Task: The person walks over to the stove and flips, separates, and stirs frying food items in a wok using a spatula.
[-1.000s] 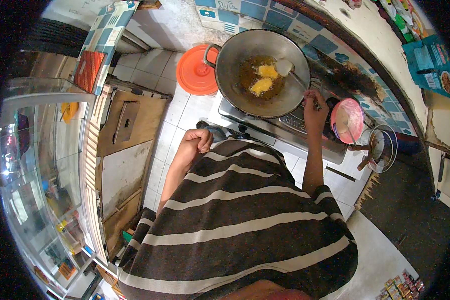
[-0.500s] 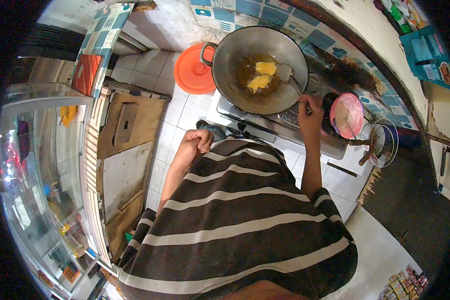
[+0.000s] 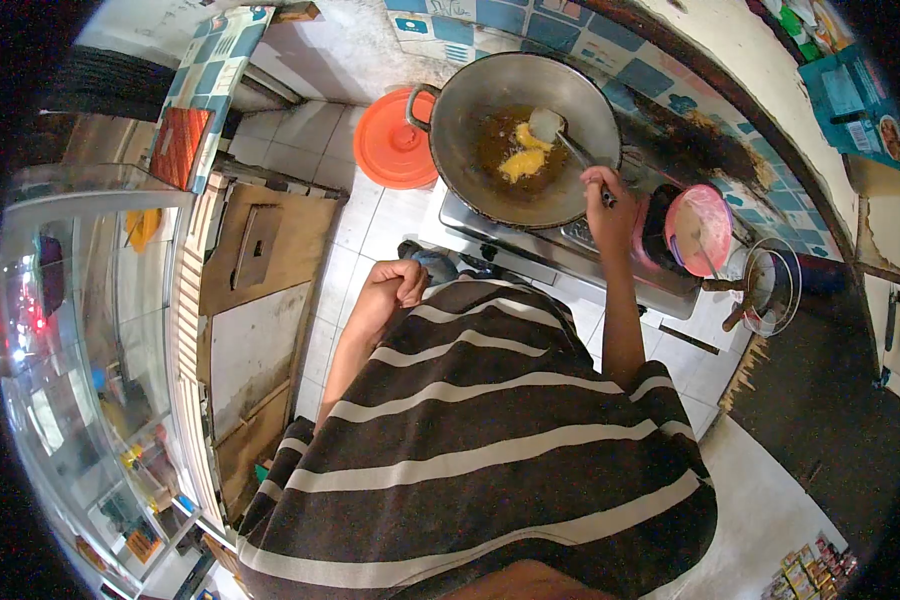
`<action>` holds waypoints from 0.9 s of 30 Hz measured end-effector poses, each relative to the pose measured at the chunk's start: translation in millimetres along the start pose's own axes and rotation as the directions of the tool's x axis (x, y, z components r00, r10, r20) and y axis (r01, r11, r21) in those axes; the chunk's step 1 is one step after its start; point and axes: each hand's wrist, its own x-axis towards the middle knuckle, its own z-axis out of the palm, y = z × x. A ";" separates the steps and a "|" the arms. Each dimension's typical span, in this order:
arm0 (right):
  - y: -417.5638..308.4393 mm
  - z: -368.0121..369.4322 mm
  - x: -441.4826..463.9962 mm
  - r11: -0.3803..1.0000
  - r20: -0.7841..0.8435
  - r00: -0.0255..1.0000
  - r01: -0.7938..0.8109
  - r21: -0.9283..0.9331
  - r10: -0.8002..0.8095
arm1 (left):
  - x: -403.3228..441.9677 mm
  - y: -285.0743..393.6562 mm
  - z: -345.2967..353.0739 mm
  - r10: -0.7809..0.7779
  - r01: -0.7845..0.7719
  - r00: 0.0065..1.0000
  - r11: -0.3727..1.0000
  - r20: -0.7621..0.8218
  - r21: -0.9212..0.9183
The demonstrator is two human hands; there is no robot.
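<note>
A large metal wok sits on the stove with brown oil in its bottom. Two yellow pieces of food lie in the oil near each other. My right hand is closed on the handle of a metal spatula, whose blade partly covers the farther piece. My left hand is closed into a fist by my striped shirt, away from the wok; nothing shows in it.
Left of the wok is an orange lid. On the right stand a pink bowl of pale batter with a utensil in it and a wire strainer. A glass cabinet and a wooden cabinet stand at the left.
My right hand and the spatula have shifted left and inward over the wok. The blade has moved from beside the food onto the farther piece. My left hand stays put.
</note>
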 end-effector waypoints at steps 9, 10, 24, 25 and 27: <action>11.6 3.7 5.0 0.997 -0.019 0.999 -0.050 0.060 0.051 | -0.6 -1.4 -2.8 0.004 -0.004 1.000 1.000 0.001 -0.008; 8.6 2.5 5.8 0.998 -0.033 0.999 -0.019 0.066 0.021 | -0.4 -1.8 -3.5 0.011 -0.011 1.000 1.000 0.006 -0.002; 12.0 -0.2 2.6 0.999 -0.021 0.999 0.026 -0.044 -0.027 | 4.4 -4.3 -7.2 0.004 -0.005 1.000 1.000 0.023 0.022; 11.9 0.6 3.1 0.999 0.003 1.000 -0.017 -0.031 0.018 | 4.5 -3.8 -7.1 0.003 -0.004 1.000 1.000 0.026 0.024; 11.1 2.0 3.2 0.999 0.002 1.000 -0.021 -0.024 0.021 | 4.5 -2.5 -6.4 0.001 -0.002 1.000 1.000 0.031 0.029</action>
